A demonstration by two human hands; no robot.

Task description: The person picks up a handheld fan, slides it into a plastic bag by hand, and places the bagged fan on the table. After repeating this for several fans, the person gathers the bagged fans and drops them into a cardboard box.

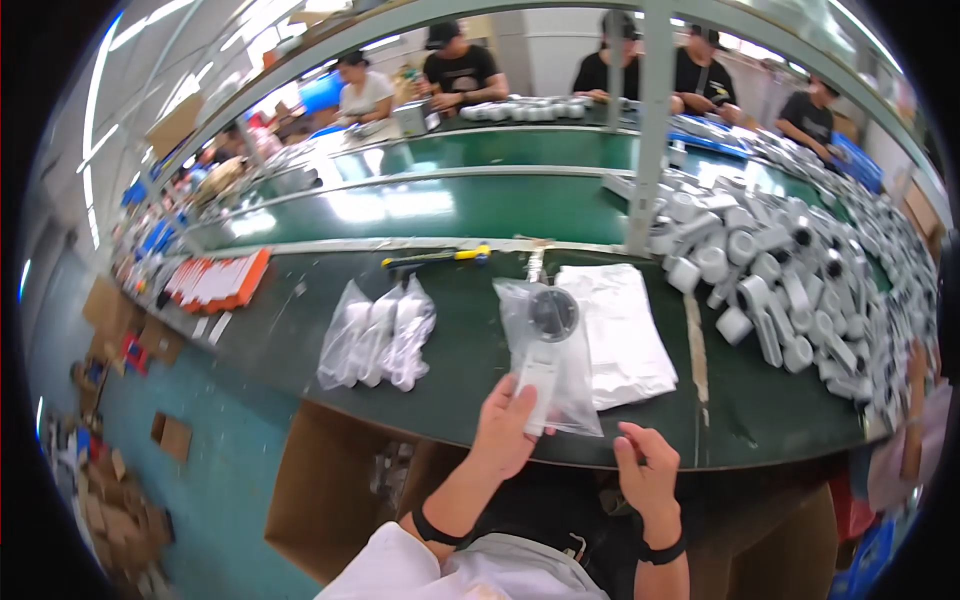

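My left hand [505, 425] grips the lower end of a white handheld device [540, 385] with a round dark head, above the front of the dark green table. A clear plastic bag [575, 395] surrounds or lies against the device; I cannot tell whether it is fully inside. Just right of it, my right hand [648, 465] hovers at the table's front edge, fingers curled in and nothing visible in them. Flat white plastic bags [630, 340] are stacked beyond that hand. To the left, three bagged white devices [375, 335] lie side by side.
Many loose white and grey devices [780, 270] heap up on the right. A yellow-and-black tool [435, 258] lies at the back, orange-and-white boxes [220, 280] at far left. Cardboard box [320, 490] stands under the table edge. Several people work across the green conveyor [480, 205].
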